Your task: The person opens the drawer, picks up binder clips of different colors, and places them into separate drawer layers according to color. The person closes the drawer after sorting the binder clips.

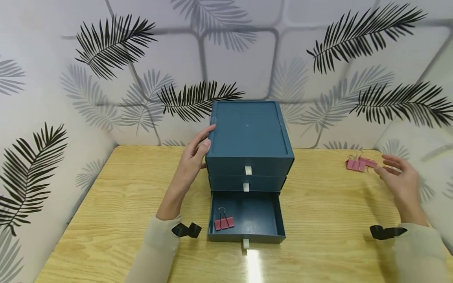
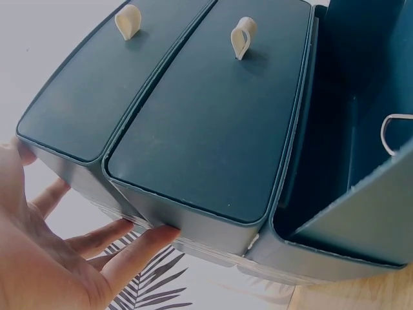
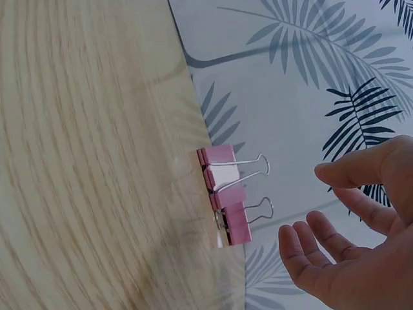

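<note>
A dark blue box of stacked drawers stands mid-table, its bottom drawer pulled out. In that drawer's left part lies a pink binder clip. My left hand rests against the box's left side, fingers extended, as the left wrist view also shows. Two pink binder clips lie close together at the table's back right. Just to the right of them is my right hand, its fingers loosely bent and apart from the clips, with nothing between thumb and fingertips in the right wrist view.
The two upper drawers are closed, each with a pale loop tab. A leaf-patterned wall covering rises behind the wooden table and along its sides. The open drawer juts toward the front edge.
</note>
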The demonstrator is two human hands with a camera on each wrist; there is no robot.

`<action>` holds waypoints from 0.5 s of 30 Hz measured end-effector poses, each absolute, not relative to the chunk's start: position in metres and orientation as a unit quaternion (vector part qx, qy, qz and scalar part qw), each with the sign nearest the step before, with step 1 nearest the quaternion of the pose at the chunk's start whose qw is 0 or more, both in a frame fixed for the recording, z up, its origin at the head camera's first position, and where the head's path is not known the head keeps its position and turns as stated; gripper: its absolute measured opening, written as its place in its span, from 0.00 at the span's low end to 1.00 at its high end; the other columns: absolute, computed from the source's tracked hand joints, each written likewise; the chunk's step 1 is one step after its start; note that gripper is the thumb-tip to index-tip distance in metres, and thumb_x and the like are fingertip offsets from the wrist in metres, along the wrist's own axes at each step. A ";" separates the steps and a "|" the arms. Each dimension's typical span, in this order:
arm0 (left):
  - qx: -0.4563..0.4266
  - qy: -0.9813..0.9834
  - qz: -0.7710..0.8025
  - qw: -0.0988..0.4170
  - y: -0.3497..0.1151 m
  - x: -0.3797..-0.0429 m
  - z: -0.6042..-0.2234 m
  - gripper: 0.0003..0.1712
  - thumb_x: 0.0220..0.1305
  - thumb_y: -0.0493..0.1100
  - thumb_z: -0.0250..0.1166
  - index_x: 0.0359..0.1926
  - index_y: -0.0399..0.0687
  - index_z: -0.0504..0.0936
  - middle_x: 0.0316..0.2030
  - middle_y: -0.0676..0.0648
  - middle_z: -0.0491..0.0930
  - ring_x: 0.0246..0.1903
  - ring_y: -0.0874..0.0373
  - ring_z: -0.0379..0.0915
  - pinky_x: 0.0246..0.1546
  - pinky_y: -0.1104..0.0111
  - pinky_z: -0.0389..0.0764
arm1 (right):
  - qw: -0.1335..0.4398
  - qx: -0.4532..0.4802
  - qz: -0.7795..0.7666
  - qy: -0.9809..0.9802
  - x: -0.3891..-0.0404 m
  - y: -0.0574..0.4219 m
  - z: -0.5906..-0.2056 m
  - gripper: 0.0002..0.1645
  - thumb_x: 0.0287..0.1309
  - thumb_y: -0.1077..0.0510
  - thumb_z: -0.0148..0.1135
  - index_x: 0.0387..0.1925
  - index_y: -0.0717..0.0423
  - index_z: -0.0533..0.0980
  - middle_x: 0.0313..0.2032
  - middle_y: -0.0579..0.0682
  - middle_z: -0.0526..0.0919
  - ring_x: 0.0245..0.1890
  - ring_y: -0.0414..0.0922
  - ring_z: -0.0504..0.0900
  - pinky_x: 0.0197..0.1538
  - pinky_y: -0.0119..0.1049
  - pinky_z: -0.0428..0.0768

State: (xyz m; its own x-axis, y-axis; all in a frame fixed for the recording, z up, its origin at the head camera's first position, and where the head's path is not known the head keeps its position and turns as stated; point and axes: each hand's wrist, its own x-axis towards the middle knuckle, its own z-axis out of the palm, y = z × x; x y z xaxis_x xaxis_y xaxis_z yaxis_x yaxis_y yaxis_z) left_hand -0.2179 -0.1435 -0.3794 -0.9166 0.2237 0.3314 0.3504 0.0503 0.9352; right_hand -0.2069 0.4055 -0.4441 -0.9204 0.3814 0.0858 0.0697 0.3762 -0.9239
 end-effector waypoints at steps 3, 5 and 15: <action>-0.197 -0.724 -0.659 0.051 -0.144 -0.219 -0.379 0.28 0.80 0.53 0.49 0.78 0.63 0.65 0.77 0.51 0.57 0.72 0.46 0.61 0.53 0.34 0.76 | 0.125 -0.142 0.510 -0.839 -0.215 0.414 -0.445 0.17 0.68 0.56 0.65 0.52 0.30 0.75 0.45 0.32 0.72 0.39 0.25 0.72 0.36 0.17 0.77; -0.196 -0.726 -0.658 0.050 -0.144 -0.220 -0.379 0.28 0.80 0.53 0.49 0.78 0.64 0.65 0.77 0.51 0.58 0.71 0.46 0.62 0.53 0.35 0.76 | 0.108 -0.145 0.479 -0.859 -0.219 0.420 -0.447 0.17 0.69 0.53 0.64 0.55 0.32 0.75 0.50 0.38 0.73 0.42 0.28 0.71 0.36 0.18 0.76; -0.191 -0.730 -0.654 0.051 -0.144 -0.217 -0.379 0.28 0.80 0.52 0.49 0.78 0.63 0.65 0.77 0.50 0.57 0.71 0.44 0.62 0.52 0.33 0.75 | 0.044 -0.104 0.424 -0.898 -0.244 0.436 -0.462 0.37 0.73 0.52 0.57 0.73 0.71 0.61 0.69 0.78 0.60 0.66 0.74 0.62 0.34 0.17 0.71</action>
State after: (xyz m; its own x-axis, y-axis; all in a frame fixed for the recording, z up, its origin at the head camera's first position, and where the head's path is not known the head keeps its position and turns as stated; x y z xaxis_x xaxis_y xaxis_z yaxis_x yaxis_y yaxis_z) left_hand -0.2166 -0.1443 -0.3793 -0.9216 0.2124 0.3249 0.3461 0.0703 0.9356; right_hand -0.2437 0.4363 -0.4617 -0.9744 0.2247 -0.0084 0.1493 0.6184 -0.7716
